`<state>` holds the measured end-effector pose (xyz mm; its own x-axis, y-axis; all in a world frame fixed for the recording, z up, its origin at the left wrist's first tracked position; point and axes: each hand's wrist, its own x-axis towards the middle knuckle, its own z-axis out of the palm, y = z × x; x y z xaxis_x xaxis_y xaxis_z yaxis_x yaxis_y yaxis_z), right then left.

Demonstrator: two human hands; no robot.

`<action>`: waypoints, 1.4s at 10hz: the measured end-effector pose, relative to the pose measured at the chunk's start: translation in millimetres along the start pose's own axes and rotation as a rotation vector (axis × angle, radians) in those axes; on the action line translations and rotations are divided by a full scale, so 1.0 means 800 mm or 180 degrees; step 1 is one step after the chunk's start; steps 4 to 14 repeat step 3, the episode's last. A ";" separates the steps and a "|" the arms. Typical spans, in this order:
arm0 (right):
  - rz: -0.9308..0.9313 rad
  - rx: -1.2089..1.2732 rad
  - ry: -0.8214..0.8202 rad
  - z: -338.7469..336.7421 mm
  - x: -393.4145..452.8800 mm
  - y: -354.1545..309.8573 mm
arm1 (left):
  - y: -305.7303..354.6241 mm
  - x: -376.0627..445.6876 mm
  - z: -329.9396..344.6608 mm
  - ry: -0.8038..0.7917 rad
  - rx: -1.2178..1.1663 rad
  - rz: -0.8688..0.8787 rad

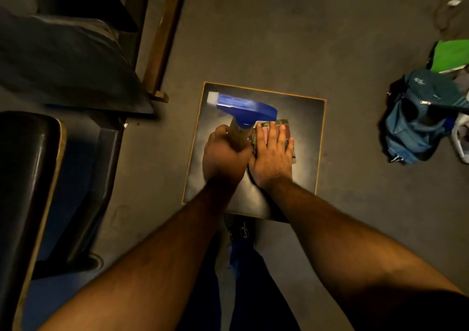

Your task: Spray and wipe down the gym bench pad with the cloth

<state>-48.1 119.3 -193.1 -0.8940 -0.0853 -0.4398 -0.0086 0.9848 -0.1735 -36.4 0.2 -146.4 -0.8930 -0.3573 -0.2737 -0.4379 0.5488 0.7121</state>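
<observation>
Head view, pad-wiping stage: left hand (224, 153) in a closed grip round the spray bottle (242, 109), nozzle aimed away for spraying; right hand (272, 154) beside it, open flat, pressing the cloth (284, 125) onto the bench pad (299, 127) to wipe.

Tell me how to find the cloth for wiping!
Look at the square black bench pad with the yellow edge, in the middle of the floor. The cloth lies flat under the right hand, beside the spray bottle. It is folded and patterned, while the bottle's top is blue.
</observation>
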 end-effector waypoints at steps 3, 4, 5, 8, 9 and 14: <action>0.0260 0.1326 0.0369 -0.037 -0.031 0.002 | 0.011 -0.024 -0.033 -0.0367 0.0117 -0.0382; 0.0260 0.1326 0.0369 -0.037 -0.031 0.002 | 0.011 -0.024 -0.033 -0.0367 0.0117 -0.0382; 0.0260 0.1326 0.0369 -0.037 -0.031 0.002 | 0.011 -0.024 -0.033 -0.0367 0.0117 -0.0382; 0.0260 0.1326 0.0369 -0.037 -0.031 0.002 | 0.011 -0.024 -0.033 -0.0367 0.0117 -0.0382; 0.0260 0.1326 0.0369 -0.037 -0.031 0.002 | 0.011 -0.024 -0.033 -0.0367 0.0117 -0.0382; 0.0260 0.1326 0.0369 -0.037 -0.031 0.002 | 0.011 -0.024 -0.033 -0.0367 0.0117 -0.0382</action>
